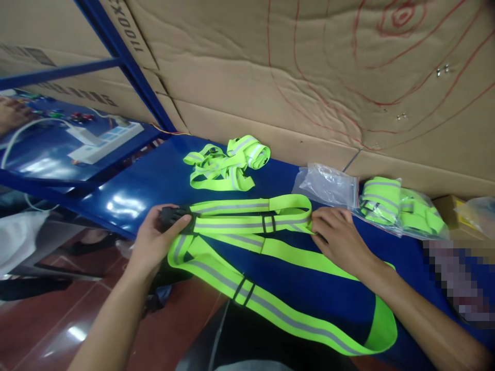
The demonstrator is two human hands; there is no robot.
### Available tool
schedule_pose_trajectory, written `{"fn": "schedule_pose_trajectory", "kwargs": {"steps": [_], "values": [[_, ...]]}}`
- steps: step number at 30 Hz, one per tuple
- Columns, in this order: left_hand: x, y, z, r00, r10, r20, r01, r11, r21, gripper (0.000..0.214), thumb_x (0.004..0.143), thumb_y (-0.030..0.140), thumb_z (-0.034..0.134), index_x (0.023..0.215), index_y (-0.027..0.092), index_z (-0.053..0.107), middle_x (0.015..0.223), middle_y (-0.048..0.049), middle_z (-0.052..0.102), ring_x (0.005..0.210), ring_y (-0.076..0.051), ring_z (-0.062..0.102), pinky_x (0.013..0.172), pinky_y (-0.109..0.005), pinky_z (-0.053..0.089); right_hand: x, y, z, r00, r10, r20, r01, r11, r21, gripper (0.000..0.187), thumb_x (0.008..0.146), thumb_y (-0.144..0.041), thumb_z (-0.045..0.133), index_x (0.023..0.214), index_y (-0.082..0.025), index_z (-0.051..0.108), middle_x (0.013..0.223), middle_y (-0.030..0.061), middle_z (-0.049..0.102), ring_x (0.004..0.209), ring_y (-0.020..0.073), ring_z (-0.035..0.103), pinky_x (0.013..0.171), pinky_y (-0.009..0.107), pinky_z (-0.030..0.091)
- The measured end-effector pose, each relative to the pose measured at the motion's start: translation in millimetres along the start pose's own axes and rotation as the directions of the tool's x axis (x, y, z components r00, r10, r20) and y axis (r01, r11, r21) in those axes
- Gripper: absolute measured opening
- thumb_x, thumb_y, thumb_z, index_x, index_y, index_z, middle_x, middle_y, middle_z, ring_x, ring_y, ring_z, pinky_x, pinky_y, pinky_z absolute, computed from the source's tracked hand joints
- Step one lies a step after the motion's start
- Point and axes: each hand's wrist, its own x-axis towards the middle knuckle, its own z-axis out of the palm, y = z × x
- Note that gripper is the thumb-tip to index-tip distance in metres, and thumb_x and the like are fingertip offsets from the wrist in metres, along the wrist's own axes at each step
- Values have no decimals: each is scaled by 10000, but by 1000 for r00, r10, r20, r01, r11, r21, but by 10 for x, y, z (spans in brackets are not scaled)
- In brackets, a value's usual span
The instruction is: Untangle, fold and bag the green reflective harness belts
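**Reflective strap held between two hands**

The yellow-green strap spans the centre of the frame, its lower loop reaching toward the lower right. The left hand, left of centre, grasps the black buckle; the right hand, right of centre, pinches the looped end. Tangled straps lie above centre on the blue table; bagged straps rest at centre right.

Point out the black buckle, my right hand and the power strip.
Black buckle (175,213): head view, on its upper part.
Right hand (341,233): head view, on the back of the hand.
Power strip (111,142): head view, about midway along its top.
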Motion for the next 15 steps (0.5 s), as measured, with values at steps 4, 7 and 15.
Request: {"fn": "schedule_pose_trajectory", "kwargs": {"steps": [4, 7, 15], "values": [[-8, 20, 12, 1000, 0, -1, 0, 1000, -7, 640, 660, 544, 893, 1160, 233, 641, 914, 5, 634, 692, -123, 557, 600, -204, 478, -127, 10, -7, 989, -146, -17, 144, 986, -85, 205, 938, -9, 555, 964, -180, 664, 1119, 105, 733, 1083, 257, 647, 911, 387, 442], [-14, 40, 22, 1000, -3, 2, 3, 1000, -7, 640, 665, 526, 888, 1175, 234, 633, 927, 4, 640, 691, -123, 558, 608, -209, 485, -217, 35, -50, 989, -143, 38, 147, 983, -106, 489, 874, 66, 473, 1210, -213, 694, 1329, 92, 724, 1067, 240, 680, 879, 377, 502], [-23, 57, 27, 1000, -6, -1, 6, 999, 39, 628, 688, 538, 871, 1186, 238, 635, 914, 7, 659, 664, -127, 576, 613, -226, 509, -269, -24, -169, 965, -115, 235, 127, 991, -38, 995, 739, 112, 400, 1638, -315, 373, 1696, 23, 383, 976, 199, 717, 843, 389, 628]]}}
